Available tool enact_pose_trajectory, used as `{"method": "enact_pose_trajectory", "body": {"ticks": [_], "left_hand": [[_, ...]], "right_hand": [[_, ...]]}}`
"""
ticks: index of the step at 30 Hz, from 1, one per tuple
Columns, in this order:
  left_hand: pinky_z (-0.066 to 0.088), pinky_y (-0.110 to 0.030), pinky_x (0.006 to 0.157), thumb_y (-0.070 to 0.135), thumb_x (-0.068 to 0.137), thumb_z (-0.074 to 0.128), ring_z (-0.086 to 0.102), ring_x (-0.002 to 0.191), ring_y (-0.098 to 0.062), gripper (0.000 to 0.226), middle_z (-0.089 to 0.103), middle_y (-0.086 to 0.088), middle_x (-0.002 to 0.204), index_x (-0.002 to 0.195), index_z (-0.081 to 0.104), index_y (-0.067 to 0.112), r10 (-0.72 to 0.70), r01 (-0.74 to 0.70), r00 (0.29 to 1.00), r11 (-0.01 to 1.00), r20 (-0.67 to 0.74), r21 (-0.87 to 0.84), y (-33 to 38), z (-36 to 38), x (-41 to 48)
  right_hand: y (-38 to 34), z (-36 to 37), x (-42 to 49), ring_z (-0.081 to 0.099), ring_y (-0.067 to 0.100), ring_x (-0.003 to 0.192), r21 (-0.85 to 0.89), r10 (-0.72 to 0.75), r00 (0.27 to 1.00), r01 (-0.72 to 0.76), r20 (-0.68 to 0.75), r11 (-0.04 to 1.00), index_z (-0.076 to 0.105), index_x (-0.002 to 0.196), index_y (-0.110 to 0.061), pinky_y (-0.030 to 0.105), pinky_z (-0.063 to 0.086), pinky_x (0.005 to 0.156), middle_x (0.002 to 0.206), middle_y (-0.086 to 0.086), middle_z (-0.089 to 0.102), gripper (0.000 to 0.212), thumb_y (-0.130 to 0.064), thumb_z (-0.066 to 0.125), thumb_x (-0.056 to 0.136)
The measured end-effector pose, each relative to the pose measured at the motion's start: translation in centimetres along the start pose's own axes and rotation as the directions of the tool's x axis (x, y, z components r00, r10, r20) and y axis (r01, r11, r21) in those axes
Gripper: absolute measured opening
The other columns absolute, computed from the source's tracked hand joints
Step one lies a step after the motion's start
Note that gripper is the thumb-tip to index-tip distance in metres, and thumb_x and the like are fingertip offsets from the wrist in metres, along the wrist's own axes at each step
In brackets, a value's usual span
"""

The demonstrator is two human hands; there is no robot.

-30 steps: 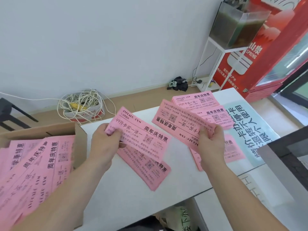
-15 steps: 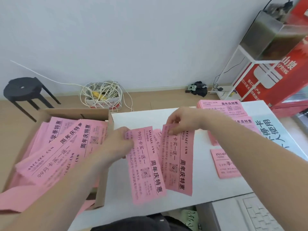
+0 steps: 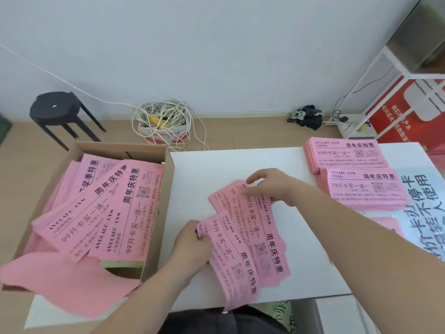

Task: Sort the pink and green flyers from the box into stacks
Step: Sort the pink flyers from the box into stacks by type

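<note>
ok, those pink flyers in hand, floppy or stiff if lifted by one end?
Probably floppy: the held flyers look like thin paper with wavy edges. Likely to slip apart too; they fan out between the left hand and right hand.

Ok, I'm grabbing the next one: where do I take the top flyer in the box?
Pinch the top flyer by its near short end, from your side: that end lies free on the pile, while its long right edge runs along the box wall.
</note>
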State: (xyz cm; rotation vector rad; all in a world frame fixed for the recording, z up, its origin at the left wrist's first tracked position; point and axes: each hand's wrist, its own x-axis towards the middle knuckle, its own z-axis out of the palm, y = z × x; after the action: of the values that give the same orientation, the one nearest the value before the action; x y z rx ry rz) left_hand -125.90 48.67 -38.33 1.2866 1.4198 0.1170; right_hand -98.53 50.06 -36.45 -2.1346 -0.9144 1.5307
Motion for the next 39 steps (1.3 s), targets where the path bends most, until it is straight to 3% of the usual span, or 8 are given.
{"method": "enact_pose_trajectory", "body": {"ticks": [3, 7, 13, 21, 27, 32, 36, 39], "left_hand": [[0.063, -0.048, 0.081, 0.011, 0.099, 0.051, 0.074, 0.09, -0.016, 0.015, 0.076, 0.004, 0.097, 0.102, 0.061, 0.021, 0.003, -0.007, 0.999, 0.997, -0.051, -0.079, -0.4, 0.4, 0.3], [0.062, -0.034, 0.07, 0.01, 0.102, 0.054, 0.076, 0.087, -0.016, 0.01, 0.078, 0.003, 0.097, 0.106, 0.061, 0.017, 0.086, -0.087, 0.996, 0.982, -0.012, -0.165, 0.7, 0.4, -0.2], [0.058, -0.024, 0.062, 0.008, 0.101, 0.06, 0.076, 0.082, -0.016, 0.008, 0.078, -0.005, 0.099, 0.109, 0.06, 0.011, 0.167, -0.158, 0.986, 0.964, 0.023, -0.215, 2.5, 1.1, 0.6], [0.064, -0.033, 0.067, 0.003, 0.096, 0.067, 0.077, 0.079, -0.019, 0.012, 0.072, -0.01, 0.097, 0.106, 0.063, 0.008, 0.172, -0.16, 0.985, 0.956, 0.028, -0.244, 2.9, 2.8, 0.5], [0.064, -0.047, 0.076, 0.007, 0.095, 0.068, 0.077, 0.079, -0.026, 0.01, 0.073, -0.015, 0.096, 0.103, 0.062, 0.005, 0.163, -0.147, 0.985, 0.962, 0.054, -0.232, 3.0, 3.8, 0.4], [0.065, -0.043, 0.073, 0.008, 0.096, 0.065, 0.076, 0.081, -0.023, 0.004, 0.074, -0.011, 0.097, 0.099, 0.063, 0.008, 0.182, -0.173, 0.982, 0.971, 0.04, -0.167, 2.6, 3.4, 1.1], [0.057, -0.025, 0.056, 0.004, 0.098, 0.06, 0.075, 0.072, -0.016, 0.011, 0.077, -0.007, 0.092, 0.104, 0.064, 0.012, 0.244, -0.228, 0.965, 0.962, 0.093, -0.152, 4.7, 2.5, 1.3], [0.059, -0.031, 0.057, 0.003, 0.097, 0.059, 0.072, 0.065, -0.018, 0.009, 0.077, -0.011, 0.087, 0.102, 0.064, 0.01, 0.268, -0.252, 0.958, 0.956, 0.098, -0.149, 6.9, 2.3, 1.7]], "right_hand": [[2.5, 0.2, -0.2, 0.076, 0.029, 0.095, 0.245, 0.023, 0.997, -0.006, -0.068, 0.969, 0.063, 0.124, -0.015, 0.048, 0.06, 0.091, 0.107, 0.013, 0.076, 0.042, 0.005, 0.064, 0.088], [3.8, 0.7, -1.2, 0.075, 0.032, 0.098, 0.278, -0.009, 0.993, 0.041, -0.116, 0.96, 0.063, 0.121, -0.01, 0.049, 0.06, 0.092, 0.109, 0.016, 0.074, 0.048, 0.017, 0.054, 0.083], [2.3, 0.6, -3.8, 0.075, 0.031, 0.095, 0.297, -0.111, 0.99, 0.133, -0.09, 0.946, 0.062, 0.119, -0.01, 0.042, 0.061, 0.085, 0.103, 0.015, 0.077, 0.044, 0.018, 0.056, 0.085], [2.0, 1.4, -6.1, 0.074, 0.03, 0.1, 0.347, -0.121, 0.978, 0.173, -0.168, 0.922, 0.065, 0.117, -0.016, 0.045, 0.06, 0.09, 0.105, 0.01, 0.077, 0.032, 0.0, 0.062, 0.089], [2.1, 3.4, -6.3, 0.074, 0.019, 0.084, 0.301, -0.115, 0.963, 0.188, -0.245, 0.935, 0.068, 0.111, -0.018, 0.029, 0.055, 0.071, 0.095, 0.002, 0.077, 0.032, 0.004, 0.056, 0.09], [2.9, 3.8, -6.1, 0.076, 0.02, 0.083, 0.372, -0.056, 0.935, 0.194, -0.35, 0.908, 0.068, 0.105, -0.016, 0.024, 0.056, 0.06, 0.095, 0.004, 0.079, 0.037, 0.01, 0.046, 0.09], [4.2, 2.3, -5.9, 0.076, 0.025, 0.083, 0.284, -0.029, 0.89, 0.176, -0.456, 0.943, 0.069, 0.101, -0.021, 0.033, 0.06, 0.063, 0.088, 0.0, 0.078, 0.041, 0.01, 0.046, 0.086], [5.2, 0.1, -5.9, 0.075, 0.025, 0.082, 0.233, -0.003, 0.875, 0.132, -0.483, 0.963, 0.068, 0.104, -0.022, 0.038, 0.06, 0.064, 0.089, -0.001, 0.077, 0.044, 0.01, 0.045, 0.085]]}}
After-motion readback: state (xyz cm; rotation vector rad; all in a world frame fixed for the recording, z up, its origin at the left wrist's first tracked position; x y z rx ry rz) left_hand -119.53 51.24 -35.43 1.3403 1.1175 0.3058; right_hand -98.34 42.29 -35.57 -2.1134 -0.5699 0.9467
